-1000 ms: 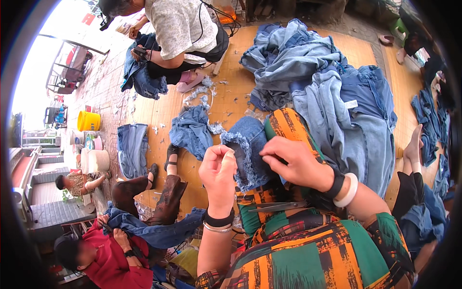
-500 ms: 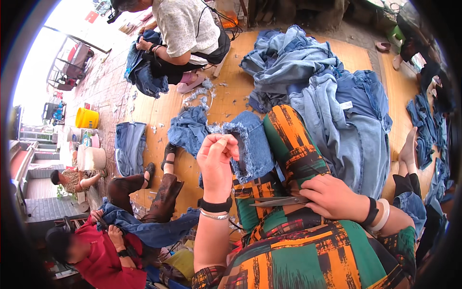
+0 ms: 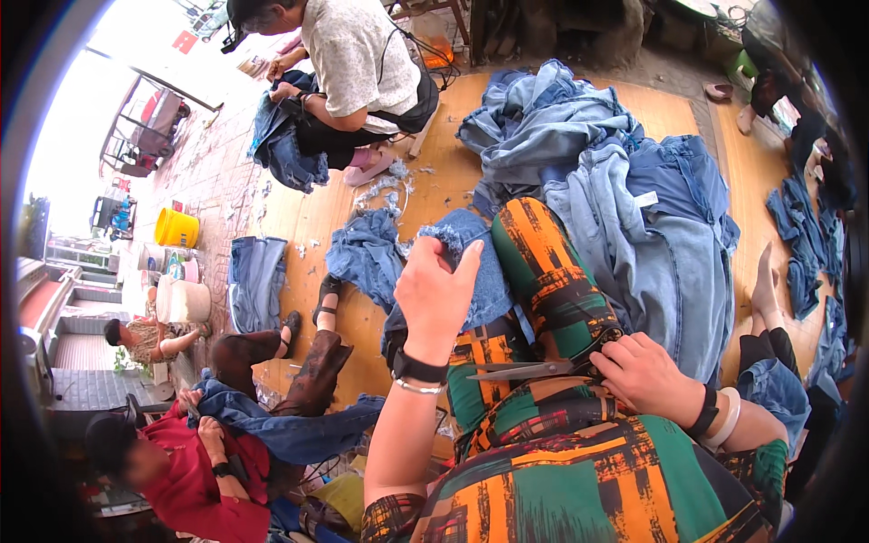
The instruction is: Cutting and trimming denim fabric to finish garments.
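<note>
A blue denim piece with a frayed, whitish hem (image 3: 489, 281) lies over my left thigh, on patterned green and orange cloth. My left hand (image 3: 437, 294) is at this hem, its fingers bent against the frayed edge. Its thumb stands apart from the fingers, with denim showing in the gap. Over my lap, my right hand (image 3: 641, 373) holds a pair of scissors (image 3: 529, 370) by the dark handles. Their blades point left and are slightly apart, touching no denim.
Piled jeans (image 3: 652, 244) lie beside my right leg on the wooden board (image 3: 434, 190). A crumpled denim piece (image 3: 364, 246) lies left of my knee, near loose lint. One person (image 3: 358, 59) works on denim ahead; another, in red (image 3: 195, 471), at the left. A yellow bucket (image 3: 176, 228) stands beyond.
My left hand has gone from a raised pinch to the frayed hem, its thumb now apart. My right hand and the scissors have shifted slightly. The view has moved a little.
</note>
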`<state>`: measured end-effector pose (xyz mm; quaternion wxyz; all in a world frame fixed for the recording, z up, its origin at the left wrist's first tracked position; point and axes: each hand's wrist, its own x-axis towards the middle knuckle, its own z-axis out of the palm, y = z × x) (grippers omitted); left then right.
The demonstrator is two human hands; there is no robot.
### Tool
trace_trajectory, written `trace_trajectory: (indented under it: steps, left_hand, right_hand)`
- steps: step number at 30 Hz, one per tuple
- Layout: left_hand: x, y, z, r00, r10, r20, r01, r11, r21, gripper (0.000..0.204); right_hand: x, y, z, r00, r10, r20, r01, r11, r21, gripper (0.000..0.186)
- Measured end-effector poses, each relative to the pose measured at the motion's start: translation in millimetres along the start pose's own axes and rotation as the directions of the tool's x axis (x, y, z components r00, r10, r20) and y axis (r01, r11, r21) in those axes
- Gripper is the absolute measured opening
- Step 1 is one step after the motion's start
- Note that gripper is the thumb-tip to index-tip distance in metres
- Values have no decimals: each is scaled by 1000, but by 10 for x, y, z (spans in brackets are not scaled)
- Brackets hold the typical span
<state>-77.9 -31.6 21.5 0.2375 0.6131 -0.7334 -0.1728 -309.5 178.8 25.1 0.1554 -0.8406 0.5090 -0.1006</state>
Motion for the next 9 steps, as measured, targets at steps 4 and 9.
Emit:
trace_trajectory:
  steps: [4, 9]
  left_hand:
    - [43, -128, 99, 999, 53, 6, -52, 992, -112, 27]
    - [19, -248, 122, 993, 112, -25, -114, 945, -306, 27]
  right_hand:
    - [-10, -12, 41, 1000, 3, 20, -3, 1000, 18, 47]
    - [-86, 13, 42, 988, 45, -151, -29, 994, 104, 51]
